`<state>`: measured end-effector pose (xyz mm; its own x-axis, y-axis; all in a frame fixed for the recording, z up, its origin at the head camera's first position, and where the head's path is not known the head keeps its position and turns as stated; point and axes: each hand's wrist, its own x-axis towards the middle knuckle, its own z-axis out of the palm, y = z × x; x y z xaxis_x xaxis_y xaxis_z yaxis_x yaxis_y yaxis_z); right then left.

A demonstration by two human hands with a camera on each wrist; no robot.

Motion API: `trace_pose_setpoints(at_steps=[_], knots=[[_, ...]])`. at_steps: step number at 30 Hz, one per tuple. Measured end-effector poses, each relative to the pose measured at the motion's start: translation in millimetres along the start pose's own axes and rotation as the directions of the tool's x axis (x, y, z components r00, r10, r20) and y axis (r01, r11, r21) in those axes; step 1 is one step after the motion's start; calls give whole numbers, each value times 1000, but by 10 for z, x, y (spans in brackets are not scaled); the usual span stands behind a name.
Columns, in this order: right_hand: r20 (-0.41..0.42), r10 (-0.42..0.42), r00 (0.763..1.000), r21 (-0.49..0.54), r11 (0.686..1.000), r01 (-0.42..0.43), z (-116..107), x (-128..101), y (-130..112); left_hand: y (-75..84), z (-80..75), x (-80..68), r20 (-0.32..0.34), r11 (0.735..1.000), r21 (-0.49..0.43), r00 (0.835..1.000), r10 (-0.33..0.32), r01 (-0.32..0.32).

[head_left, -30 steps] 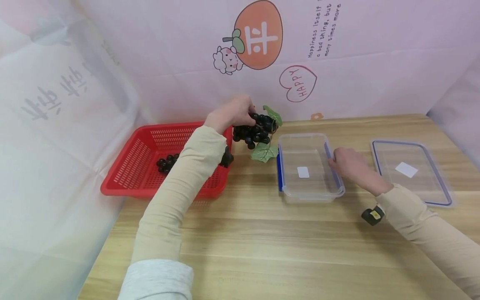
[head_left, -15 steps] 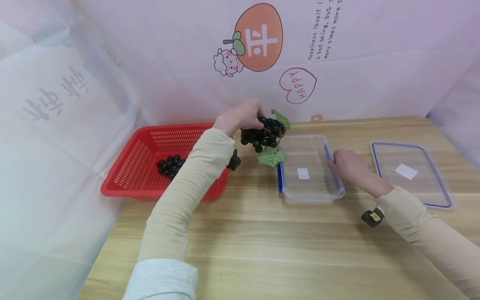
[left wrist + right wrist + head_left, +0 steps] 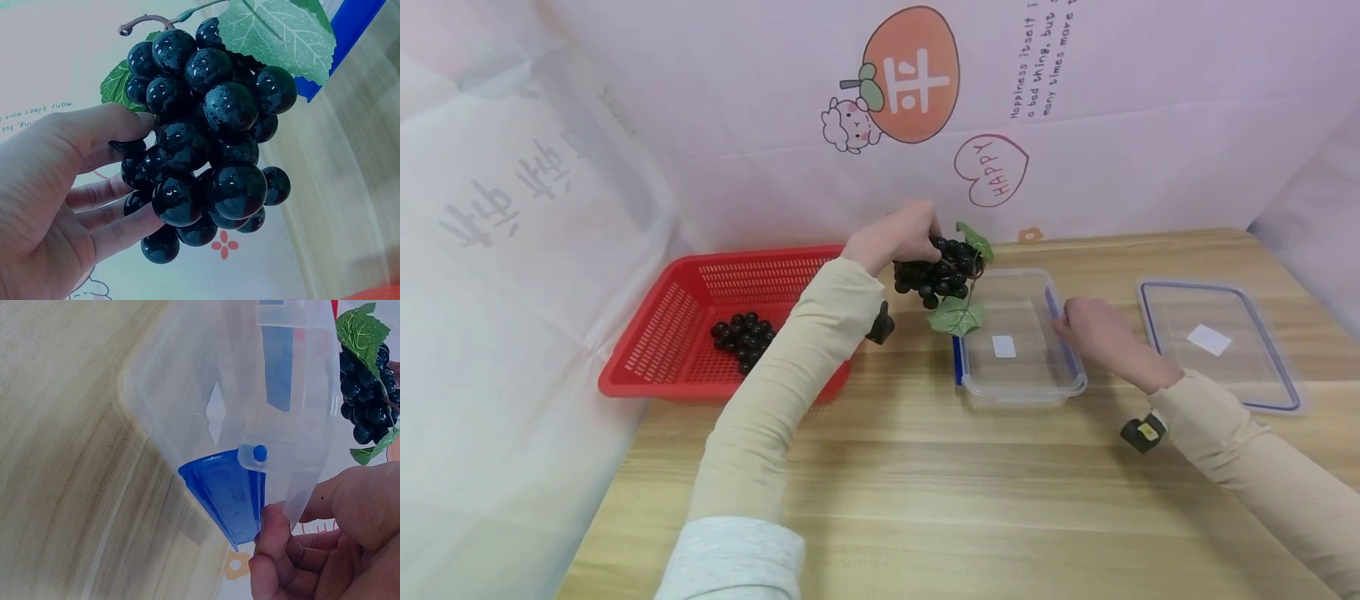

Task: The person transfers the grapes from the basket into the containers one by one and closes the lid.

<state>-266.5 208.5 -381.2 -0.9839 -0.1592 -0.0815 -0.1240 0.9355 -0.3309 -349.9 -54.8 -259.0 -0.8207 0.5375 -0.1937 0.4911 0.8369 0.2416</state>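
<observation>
My left hand pinches a bunch of dark grapes between thumb and fingers, with green leaves at its stem end. The bunch hangs in the air just left of a clear plastic container, one leaf overlapping the container's left rim in the head view. My right hand grips the container's right wall, thumb and fingers at the rim beside a blue latch flap. A second bunch of dark grapes lies in the red basket, partly behind the left sleeve.
On the far right lies the container's clear lid with a blue seal, flat on the wooden table. A pink printed cloth rises along the table's back edge, and a white cloth wall stands at the left.
My left hand has carried the grapes rightward, away from the basket and up to the container's left rim. More of the grapes in the basket now show. The right hand stays put.
</observation>
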Motion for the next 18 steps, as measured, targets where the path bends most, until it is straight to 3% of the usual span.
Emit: trace_pose_setpoints(at_steps=[7, 18], knots=[[10, 0, 1000, 8, 1000, 0, -12, -16, -4, 88, 20, 43, 2, 1000, -16, 1000, -25, 25], [-12, -12, 1000, -1, 1000, 12, -20, -23, 11, 233, 46, 118, 6, 1000, 12, 1000, -14, 14]])
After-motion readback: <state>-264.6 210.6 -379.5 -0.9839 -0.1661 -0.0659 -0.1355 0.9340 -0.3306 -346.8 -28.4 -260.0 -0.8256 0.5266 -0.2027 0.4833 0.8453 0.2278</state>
